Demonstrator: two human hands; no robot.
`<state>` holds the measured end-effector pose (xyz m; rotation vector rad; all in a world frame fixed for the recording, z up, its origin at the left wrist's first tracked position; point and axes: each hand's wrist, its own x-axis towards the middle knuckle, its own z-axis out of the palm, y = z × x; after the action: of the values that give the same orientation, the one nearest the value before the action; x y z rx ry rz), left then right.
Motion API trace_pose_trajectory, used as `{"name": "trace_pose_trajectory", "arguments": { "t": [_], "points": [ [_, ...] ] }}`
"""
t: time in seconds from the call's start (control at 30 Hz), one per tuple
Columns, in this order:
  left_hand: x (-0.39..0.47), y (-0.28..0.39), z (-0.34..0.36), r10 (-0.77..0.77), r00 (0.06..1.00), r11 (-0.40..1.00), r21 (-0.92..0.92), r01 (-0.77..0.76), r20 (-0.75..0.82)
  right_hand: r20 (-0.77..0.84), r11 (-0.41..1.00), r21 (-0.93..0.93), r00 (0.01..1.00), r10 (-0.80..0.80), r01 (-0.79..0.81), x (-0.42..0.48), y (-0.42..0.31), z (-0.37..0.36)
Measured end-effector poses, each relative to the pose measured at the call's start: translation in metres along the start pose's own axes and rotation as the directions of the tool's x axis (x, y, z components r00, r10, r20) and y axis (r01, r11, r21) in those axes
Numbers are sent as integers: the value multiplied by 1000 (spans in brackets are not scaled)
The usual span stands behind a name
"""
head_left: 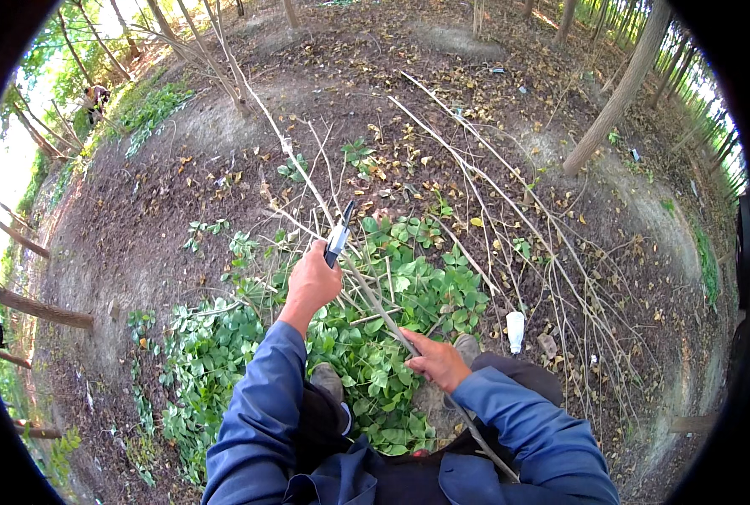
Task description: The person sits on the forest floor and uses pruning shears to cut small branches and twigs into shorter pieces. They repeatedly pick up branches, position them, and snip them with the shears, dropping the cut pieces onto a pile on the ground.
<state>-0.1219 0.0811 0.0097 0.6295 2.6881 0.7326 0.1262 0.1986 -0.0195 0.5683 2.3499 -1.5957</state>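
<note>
My left hand (313,282) is closed around the handles of pruning shears (338,238), whose dark blades point up and away from me beside a long branch. My right hand (436,361) grips that long bare branch (375,302) near its thick end, which runs down past my right forearm. The branch's thinner part stretches away to the upper left, with side twigs. Below my hands lies a heap of green leafy cuttings (381,379) with short cut sticks among the leaves. Whether the blades touch the branch I cannot tell.
Long bare branches (507,170) lie on the soil to the right, near a white plastic bottle (515,331). Tree trunks stand at right (615,95) and left (40,308). Another person (95,101) is far off at upper left. My shoes (328,380) are beside the leaves.
</note>
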Motion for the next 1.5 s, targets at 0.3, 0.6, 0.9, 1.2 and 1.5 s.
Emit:
{"name": "trace_pose_trajectory", "arguments": {
  "t": [0.3, 0.6, 0.9, 1.2, 1.5],
  "points": [
    [12, -22, 1, -27, 983, 920, -379, 95, 182, 57, 918, 387, 996, 66, -83, 11, 13, -6],
    [-14, -4, -12, 116, 989, 986, -126, -105, 87, -60, 958, 287, 998, -5, 22, 18, 24, -20],
    [-36, -13, -14, 326, 892, 942, -32, -334, 314, -31, 955, 294, 999, 42, -31, 24, 29, -28],
    [-56, 0, -13, 309, 865, 926, 81, -368, 396, -83, 998, 51, 995, 48, -44, 15, 6, -33],
    [-60, 0, -13, 355, 868, 890, 158, -427, 346, -83, 1000, -22, 996, 10, -12, 12, 2, -36]
  ]
}}
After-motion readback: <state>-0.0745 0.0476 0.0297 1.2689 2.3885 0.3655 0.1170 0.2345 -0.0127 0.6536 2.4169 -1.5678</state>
